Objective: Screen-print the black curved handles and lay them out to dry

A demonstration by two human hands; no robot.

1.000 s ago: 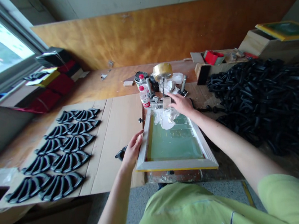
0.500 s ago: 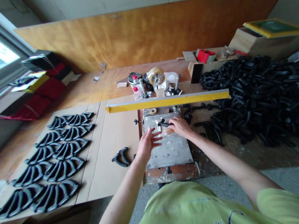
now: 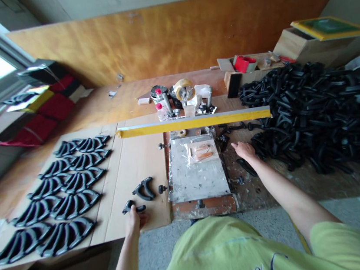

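My left hand (image 3: 133, 219) is closed on a black curved plastic handle (image 3: 139, 208), low over the cardboard sheet (image 3: 118, 221). Just beyond it lie two more black handles (image 3: 147, 189), close together. My right hand (image 3: 245, 149) is at the near left edge of a big heap of black handles (image 3: 296, 116), its thumb pointing left, apart from the fingers, with no handle visible in it. Between my hands, the grey metal plate (image 3: 199, 183) of a printing jig carries a small taped patch with orange-brown pieces (image 3: 202, 152).
A yellow-edged bar (image 3: 194, 123) spans the jig's far end. Fanned rows of black handles (image 3: 70, 234) cover the cardboard's left side. Behind the bar stand red-capped bottles (image 3: 160, 106) and a tape roll (image 3: 184, 90). A yellow-framed screen (image 3: 333, 28) rests on a box at back right.
The handle that was over the plate is gone from there. My left hand has moved left and toward me and holds a handle; my right hand has moved right to the heap.
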